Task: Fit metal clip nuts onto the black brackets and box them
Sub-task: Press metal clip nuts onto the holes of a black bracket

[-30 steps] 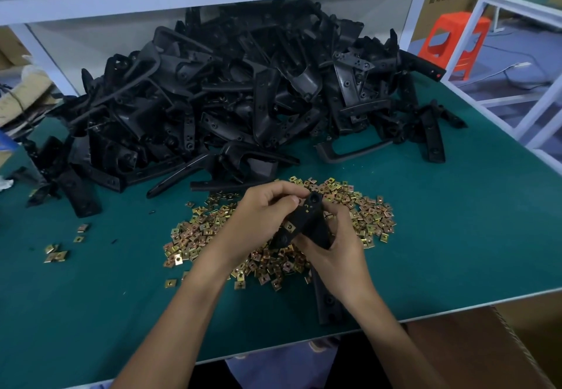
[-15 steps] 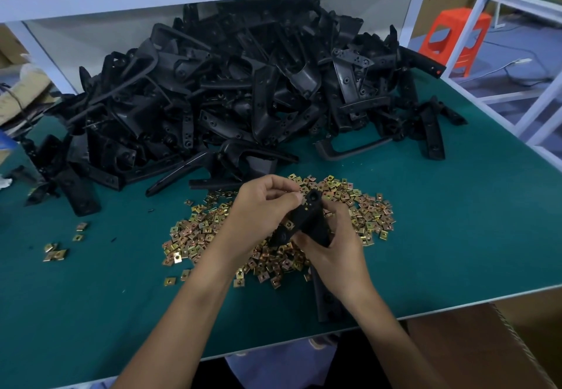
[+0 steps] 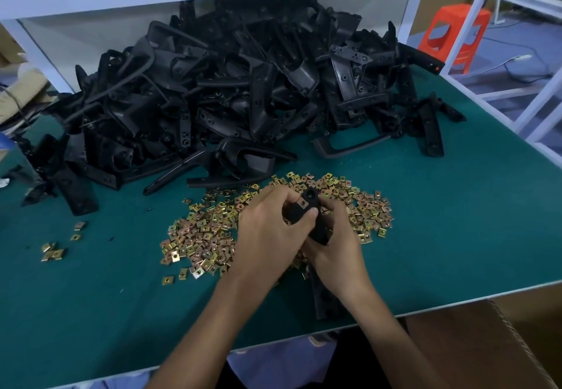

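Now left hand [image 3: 266, 238], right hand [image 3: 339, 247] grip bracket [image 3: 319, 232] bearing clip nut [image 3: 303, 203]; carton [image 3: 445, 5]: …工作台.

The brackets [image 3: 231, 84] look matt plastic, the clip nuts [image 3: 200, 236] shiny metal, the tabletop [image 3: 456, 221] smooth.

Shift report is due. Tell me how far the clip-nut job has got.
Done: one clip nut sits on the bracket in hand. Whether any are boxed cannot be seen, since the inside of the cardboard box is out of view. In hand: the left hand and right hand grip that bracket over the loose clip nuts. Left: the large bracket pile behind looks unfitted.
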`<action>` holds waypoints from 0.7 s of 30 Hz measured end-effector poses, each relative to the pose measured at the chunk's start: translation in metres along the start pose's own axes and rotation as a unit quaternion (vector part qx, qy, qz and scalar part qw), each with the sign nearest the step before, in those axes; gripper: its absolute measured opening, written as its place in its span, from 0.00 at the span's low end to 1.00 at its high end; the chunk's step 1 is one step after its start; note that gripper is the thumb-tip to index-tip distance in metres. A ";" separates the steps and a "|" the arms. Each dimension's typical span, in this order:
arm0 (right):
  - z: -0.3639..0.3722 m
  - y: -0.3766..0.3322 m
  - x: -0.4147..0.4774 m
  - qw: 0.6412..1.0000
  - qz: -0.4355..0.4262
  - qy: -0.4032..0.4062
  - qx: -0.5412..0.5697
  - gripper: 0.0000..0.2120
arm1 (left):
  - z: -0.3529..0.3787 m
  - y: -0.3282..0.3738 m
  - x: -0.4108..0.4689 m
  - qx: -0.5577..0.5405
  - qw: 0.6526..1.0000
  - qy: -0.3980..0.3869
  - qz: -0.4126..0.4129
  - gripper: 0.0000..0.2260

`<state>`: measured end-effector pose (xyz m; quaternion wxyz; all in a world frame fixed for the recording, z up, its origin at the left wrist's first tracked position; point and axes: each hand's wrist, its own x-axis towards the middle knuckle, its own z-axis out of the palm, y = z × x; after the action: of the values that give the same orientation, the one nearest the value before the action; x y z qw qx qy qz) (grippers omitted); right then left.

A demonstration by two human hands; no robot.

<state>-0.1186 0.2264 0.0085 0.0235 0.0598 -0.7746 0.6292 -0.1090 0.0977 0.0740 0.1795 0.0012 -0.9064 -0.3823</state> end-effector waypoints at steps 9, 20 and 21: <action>0.000 -0.002 -0.002 1.000 0.008 0.013 0.006 0.27 | -0.001 -0.002 -0.002 -0.007 1.000 -0.011 0.009 0.09; -0.002 -0.004 -0.004 0.996 -0.021 0.080 -0.044 0.29 | -0.008 -0.012 -0.021 0.033 0.998 0.045 0.035 0.12; 0.000 -0.006 -0.003 0.995 -0.026 0.084 -0.048 0.30 | -0.009 -0.012 -0.021 0.029 0.998 0.048 0.039 0.11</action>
<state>-0.1149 0.2256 0.0136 0.1072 0.0256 -0.7976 0.5930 -0.0884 0.0859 0.0645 0.2373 -0.0101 -0.9070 -0.3478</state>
